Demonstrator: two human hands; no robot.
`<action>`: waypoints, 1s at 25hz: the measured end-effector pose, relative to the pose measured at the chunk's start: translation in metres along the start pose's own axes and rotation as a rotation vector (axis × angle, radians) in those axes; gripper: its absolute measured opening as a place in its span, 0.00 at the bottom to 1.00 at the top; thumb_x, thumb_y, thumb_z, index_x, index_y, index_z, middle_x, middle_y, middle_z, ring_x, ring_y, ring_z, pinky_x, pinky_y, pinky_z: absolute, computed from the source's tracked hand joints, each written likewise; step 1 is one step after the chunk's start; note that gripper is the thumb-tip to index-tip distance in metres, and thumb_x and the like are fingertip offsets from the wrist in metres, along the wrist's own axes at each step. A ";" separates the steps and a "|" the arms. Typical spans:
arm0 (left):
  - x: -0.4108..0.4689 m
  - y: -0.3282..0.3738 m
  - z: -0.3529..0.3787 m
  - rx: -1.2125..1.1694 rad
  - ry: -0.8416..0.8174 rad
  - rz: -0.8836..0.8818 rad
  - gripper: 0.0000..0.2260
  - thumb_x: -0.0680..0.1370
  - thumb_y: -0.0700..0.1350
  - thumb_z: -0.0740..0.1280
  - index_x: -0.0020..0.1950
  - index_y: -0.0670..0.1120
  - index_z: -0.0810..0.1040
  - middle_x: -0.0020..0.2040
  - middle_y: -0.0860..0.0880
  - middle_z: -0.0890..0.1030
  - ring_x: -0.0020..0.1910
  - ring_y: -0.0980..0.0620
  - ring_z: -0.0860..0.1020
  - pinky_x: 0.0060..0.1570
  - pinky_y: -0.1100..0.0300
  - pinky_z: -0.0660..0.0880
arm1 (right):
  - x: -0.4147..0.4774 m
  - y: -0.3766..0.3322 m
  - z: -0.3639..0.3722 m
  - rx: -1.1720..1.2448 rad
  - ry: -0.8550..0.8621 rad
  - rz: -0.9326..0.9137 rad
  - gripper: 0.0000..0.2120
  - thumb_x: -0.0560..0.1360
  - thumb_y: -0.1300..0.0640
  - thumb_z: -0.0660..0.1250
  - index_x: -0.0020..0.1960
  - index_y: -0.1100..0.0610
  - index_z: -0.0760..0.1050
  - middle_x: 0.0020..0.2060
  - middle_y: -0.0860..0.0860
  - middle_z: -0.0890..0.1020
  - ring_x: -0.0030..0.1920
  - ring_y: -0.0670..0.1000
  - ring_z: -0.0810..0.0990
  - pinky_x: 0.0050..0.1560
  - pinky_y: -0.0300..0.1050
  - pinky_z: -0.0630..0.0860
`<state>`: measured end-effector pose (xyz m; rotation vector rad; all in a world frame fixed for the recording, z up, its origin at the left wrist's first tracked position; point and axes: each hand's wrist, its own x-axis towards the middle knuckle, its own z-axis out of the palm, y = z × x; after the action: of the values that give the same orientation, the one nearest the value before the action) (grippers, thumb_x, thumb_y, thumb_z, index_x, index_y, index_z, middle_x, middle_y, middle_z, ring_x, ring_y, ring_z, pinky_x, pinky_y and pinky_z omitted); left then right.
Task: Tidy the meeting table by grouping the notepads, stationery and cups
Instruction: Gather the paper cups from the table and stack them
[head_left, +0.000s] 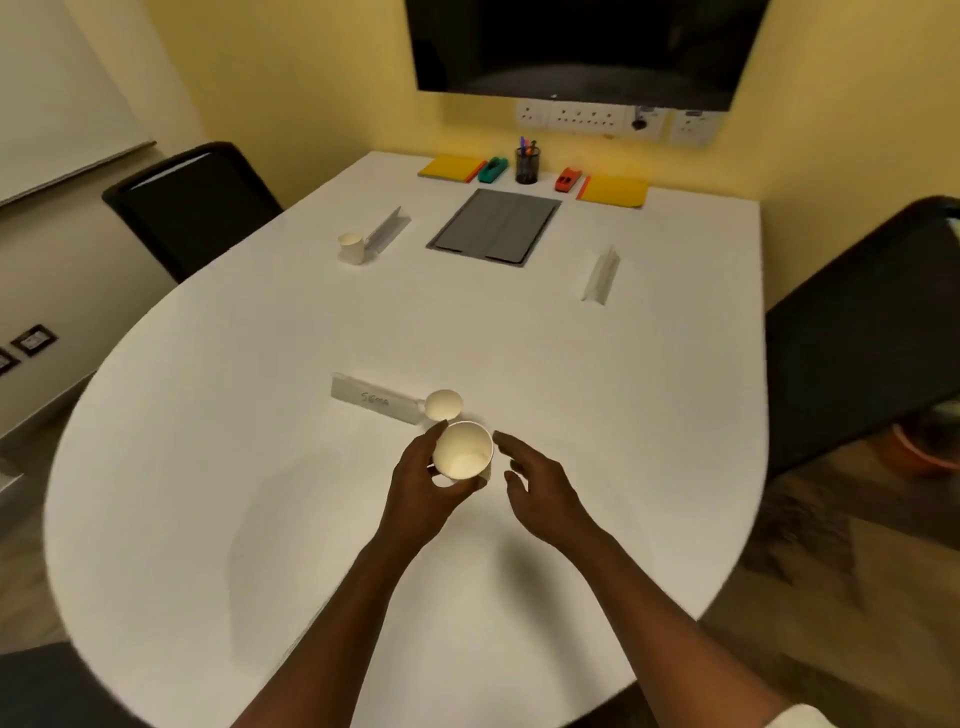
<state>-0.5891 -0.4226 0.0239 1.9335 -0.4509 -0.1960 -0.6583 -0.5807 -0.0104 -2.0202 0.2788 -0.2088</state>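
cup grouping under way: one cup held, two not yet gathered

grip: the left hand (421, 483) grasps a paper cup (462, 451), its digits wrapped round the wall. the cup appears raised off the table (208, 467) and tipped, so its open mouth faces the camera. the right hand (540, 488) hangs just right of the cup with its fingers relaxed and spread. it grasps nothing and is not touching the cup.

step: judged to be the grouping of cups. just beyond the grip, close to the held cup's rim, stands a second cup (443, 404) at the right end of a folded name card (374, 400). a third cup (350, 247) sits far beyond and left of the grip, beside another folded card (387, 228). the next move likely calls for setting the held cup down beside or into the second one, with a light hold — thin walls would buckle under a squeeze. a long reach for the third would follow.

materials: the cups are off-white paper, tapered and matte inside. the table is smooth and white, with a rounded near edge. far ahead of the grip lies a flat grey folio (496, 226). beyond it stands a dark pen pot (527, 165) between a green piece (492, 169) and a red piece (566, 178) of stationery — kind unclear. flat yellow notepads (449, 169) lie outermost in that row.
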 end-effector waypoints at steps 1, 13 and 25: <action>-0.005 0.003 0.005 -0.011 -0.043 0.006 0.32 0.65 0.43 0.78 0.62 0.62 0.69 0.55 0.67 0.73 0.55 0.62 0.75 0.46 0.77 0.72 | -0.014 -0.003 -0.008 0.036 0.027 -0.018 0.24 0.78 0.65 0.60 0.72 0.51 0.66 0.65 0.43 0.74 0.66 0.44 0.73 0.62 0.30 0.67; -0.044 0.095 0.136 -0.082 -0.429 0.054 0.37 0.61 0.43 0.81 0.67 0.51 0.72 0.58 0.54 0.78 0.53 0.57 0.80 0.44 0.73 0.75 | -0.129 0.028 -0.137 0.011 0.300 -0.007 0.17 0.77 0.50 0.66 0.65 0.47 0.73 0.66 0.33 0.68 0.60 0.41 0.74 0.62 0.40 0.73; -0.092 0.272 0.340 -0.203 -0.419 0.248 0.26 0.64 0.47 0.78 0.60 0.57 0.77 0.58 0.54 0.80 0.54 0.53 0.80 0.50 0.64 0.79 | -0.222 0.068 -0.398 -0.041 0.454 -0.131 0.20 0.77 0.56 0.66 0.68 0.53 0.72 0.66 0.44 0.70 0.62 0.23 0.62 0.59 0.24 0.67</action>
<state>-0.8488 -0.7681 0.1312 1.6183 -0.9061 -0.4704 -0.9845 -0.8868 0.1002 -2.0150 0.4363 -0.7528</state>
